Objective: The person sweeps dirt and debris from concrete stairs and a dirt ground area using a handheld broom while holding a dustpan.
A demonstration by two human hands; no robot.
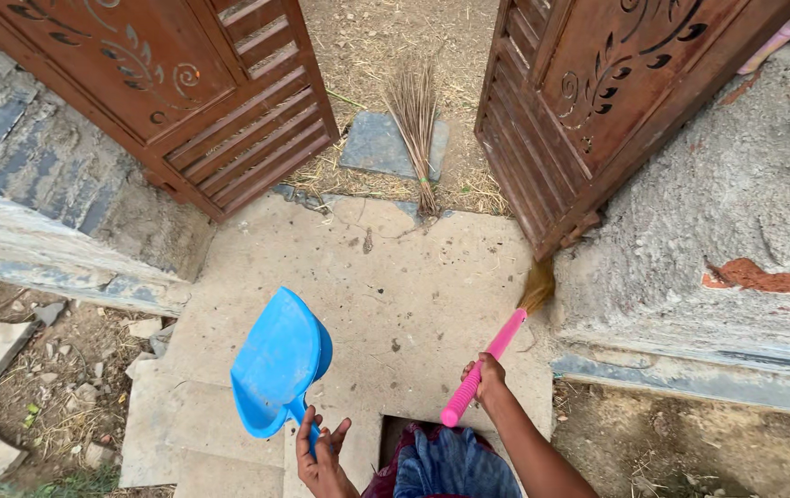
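Sweeping is under way, I'd judge: right hand [485,376] wraps the pink-handled broom [496,355], bristles at the right gate's [598,101] foot; left hand [321,456] grips the raised blue dustpan [277,364]. Collecting would need it lowered onto the slab [395,277].

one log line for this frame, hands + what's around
left hand: holds blue dustpan | right hand: grips pink-handled broom, bristles at gate foot | ahead: twig broom lying on stone slab | gate leaves open
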